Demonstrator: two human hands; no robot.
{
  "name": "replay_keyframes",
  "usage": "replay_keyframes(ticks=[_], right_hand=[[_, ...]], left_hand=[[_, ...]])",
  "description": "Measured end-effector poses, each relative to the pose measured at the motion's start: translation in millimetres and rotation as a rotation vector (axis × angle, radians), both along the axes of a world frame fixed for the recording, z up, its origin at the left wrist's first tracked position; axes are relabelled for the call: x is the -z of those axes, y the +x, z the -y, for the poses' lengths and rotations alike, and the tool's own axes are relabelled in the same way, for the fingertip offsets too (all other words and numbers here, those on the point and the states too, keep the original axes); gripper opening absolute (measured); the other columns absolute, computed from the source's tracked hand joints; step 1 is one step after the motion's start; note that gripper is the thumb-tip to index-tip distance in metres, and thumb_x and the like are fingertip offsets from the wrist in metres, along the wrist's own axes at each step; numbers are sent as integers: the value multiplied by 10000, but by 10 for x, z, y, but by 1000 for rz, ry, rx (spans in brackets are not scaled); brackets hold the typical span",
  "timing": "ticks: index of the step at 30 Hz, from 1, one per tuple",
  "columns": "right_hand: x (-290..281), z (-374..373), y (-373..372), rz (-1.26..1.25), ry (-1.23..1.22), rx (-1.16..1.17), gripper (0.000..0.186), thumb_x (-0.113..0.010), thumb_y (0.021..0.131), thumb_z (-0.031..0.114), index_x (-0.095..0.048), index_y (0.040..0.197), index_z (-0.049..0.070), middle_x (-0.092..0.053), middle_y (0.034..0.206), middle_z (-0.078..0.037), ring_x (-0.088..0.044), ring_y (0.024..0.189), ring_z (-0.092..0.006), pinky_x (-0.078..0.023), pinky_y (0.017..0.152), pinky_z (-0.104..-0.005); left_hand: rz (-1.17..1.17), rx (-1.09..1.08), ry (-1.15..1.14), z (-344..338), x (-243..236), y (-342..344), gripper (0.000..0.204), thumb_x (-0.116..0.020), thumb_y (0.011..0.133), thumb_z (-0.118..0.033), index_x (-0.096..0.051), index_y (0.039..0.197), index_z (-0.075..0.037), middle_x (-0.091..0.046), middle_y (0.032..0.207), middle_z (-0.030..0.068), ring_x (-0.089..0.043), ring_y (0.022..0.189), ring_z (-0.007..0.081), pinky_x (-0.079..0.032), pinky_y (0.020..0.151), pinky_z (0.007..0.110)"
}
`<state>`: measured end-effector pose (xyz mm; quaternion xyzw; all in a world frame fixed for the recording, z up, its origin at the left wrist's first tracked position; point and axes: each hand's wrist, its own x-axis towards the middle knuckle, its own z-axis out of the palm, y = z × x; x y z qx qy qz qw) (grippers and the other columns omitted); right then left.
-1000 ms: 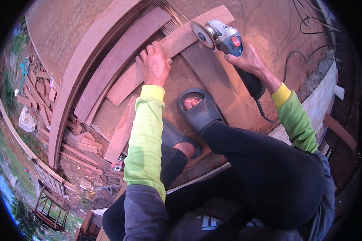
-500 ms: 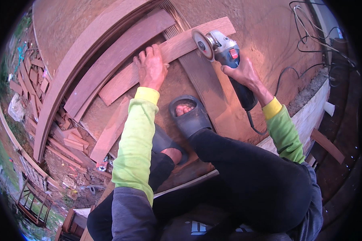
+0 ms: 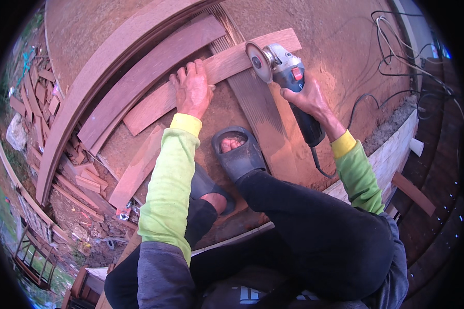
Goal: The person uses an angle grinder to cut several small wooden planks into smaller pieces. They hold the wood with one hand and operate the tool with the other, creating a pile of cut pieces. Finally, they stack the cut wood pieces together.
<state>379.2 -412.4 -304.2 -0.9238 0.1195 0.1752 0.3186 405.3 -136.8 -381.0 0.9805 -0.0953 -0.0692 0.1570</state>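
Note:
My right hand (image 3: 313, 98) is wrapped round the body of an angle grinder (image 3: 303, 116), blue and black with a silver head and a red switch. Its round cutting disc (image 3: 259, 61) stands on edge against the wooden board (image 3: 237, 61), near the board's right end; whether it touches the wood I cannot tell. My left hand (image 3: 193, 88) presses down on the same board, fingers curled over its far edge. A ridged plank (image 3: 255, 98) lies crosswise beneath the board. Just beyond my left hand is a darker curved board (image 3: 154, 77).
Long curved boards (image 3: 95, 77) are stacked at the left, beside a heap of offcuts (image 3: 44, 98). My sandalled foot (image 3: 238, 154) rests close to the ridged plank. A black cord (image 3: 319, 167) trails from the grinder, and tangled cables (image 3: 397, 49) lie at the far right.
The whole view has shifted slightly. Both hands keep their holds, and the grinder stays by the board's right end with its disc a little more upright.

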Motion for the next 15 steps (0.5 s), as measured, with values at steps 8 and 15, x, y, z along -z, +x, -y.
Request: replay_keyframes(ticks=[8,15], right_hand=[[29,8,7,18,46,-16,586,-724,663,290,-581,1054,-123,-668,862,-209,-677,796,-280,-542,734,-386],[9,-12,19,-16,12,-15,596,-730,666,297,-583,1078,-109,-671,900,-201,-670,825,-267,-535,760,-383]], left_hand=[[0,0,-5,1,-4,-4,737,-817,707,-201,-454,1316,-1,-542,1155,142,-516,1102,333,-387,964,505],[8,-2,0,-6,13,-9,737,-817,704,-201,-454,1314,-2,-544,1153,142,-519,1099,340,-388,966,516]])
